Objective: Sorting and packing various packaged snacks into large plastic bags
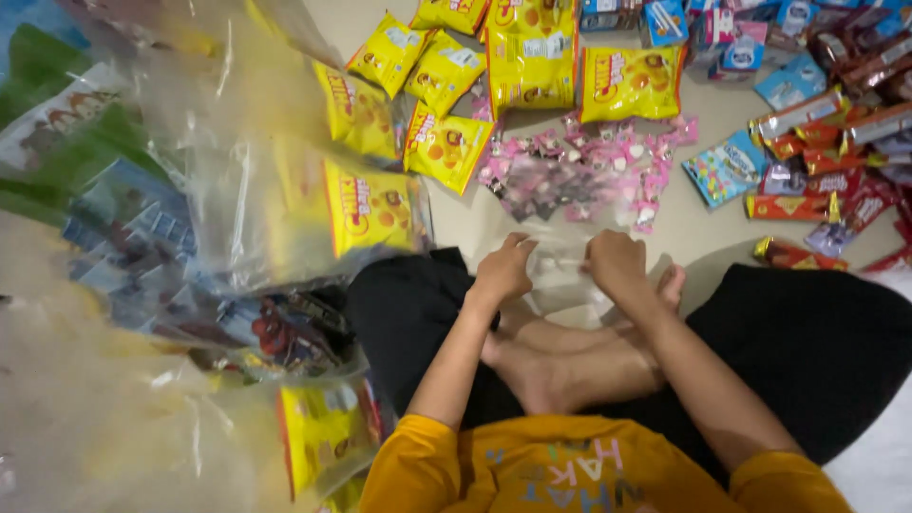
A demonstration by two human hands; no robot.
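The person sits cross-legged on the floor in an orange shirt (560,470) and black trousers (807,342), bare feet crossed just below the hands. Both hands are out in front, a little apart, and each is closed on one side of a clear plastic bag (560,261) that lies flat on the floor between them: the left hand (503,269) pinches its left edge with the fingers curled, and the right hand (616,261) grips its right edge as a loose fist. The bag is see-through and blurred, so what is in it cannot be told. Just beyond the hands lies a loose heap of small pink-wrapped sweets (589,171), spread across the floor. To the left of the left hand, close by, stand large clear plastic sacks (237,218) stuffed with snack packs, one yellow pack pressed against the wall of the nearest sack. Farther out past the pink heap, yellow snack packets (532,66) lie scattered flat. To the right of the right hand and farther off are blue packets (727,169) and a pile of red and brown wrapped bars (836,152), with more blue boxes (665,21) at the far edge of the floor.
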